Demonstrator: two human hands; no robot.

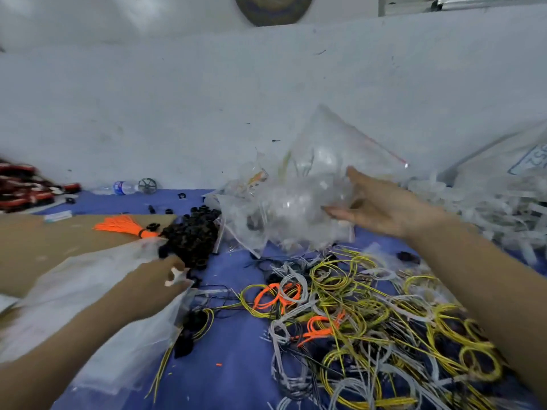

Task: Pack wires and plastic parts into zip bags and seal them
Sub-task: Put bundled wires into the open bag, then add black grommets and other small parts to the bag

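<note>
reaching across a blue cloth [231, 365] strewn with parts, a person's right hand [376, 205] was spread open against a heap of bags [266, 208] at the far middle of the table. its fingers were nearly straight and pointed left, the thumb was up, and it gripped nothing. just above the thumb a zip bag [334, 143] stood tilted with one corner pointing up, its red seal strip [387, 150] running in a long slant from upper left down to lower right. motion blur left it unclear whether the thumb touched that bag. the left hand [154, 287] was curled around the mouth of a second clear bag [74, 306] and gripped it. that bag lay lengthwise from the lower left corner toward the middle, its open end facing the black plastic parts [192, 232] heaped just beyond the knuckles. a small white piece [175, 276] showed between the fingertips. a tangle of wires [370, 321] in yellow, grey and orange loops lay on the near right, under the right forearm. an orange bundle of ties [121, 224] lay on cardboard [44, 241] left of the black heap, its fringe pointing left. white plastic strips [488, 208] were piled at far right, and a water bottle [122, 187] lay on its side by the wall [177, 99].
</note>
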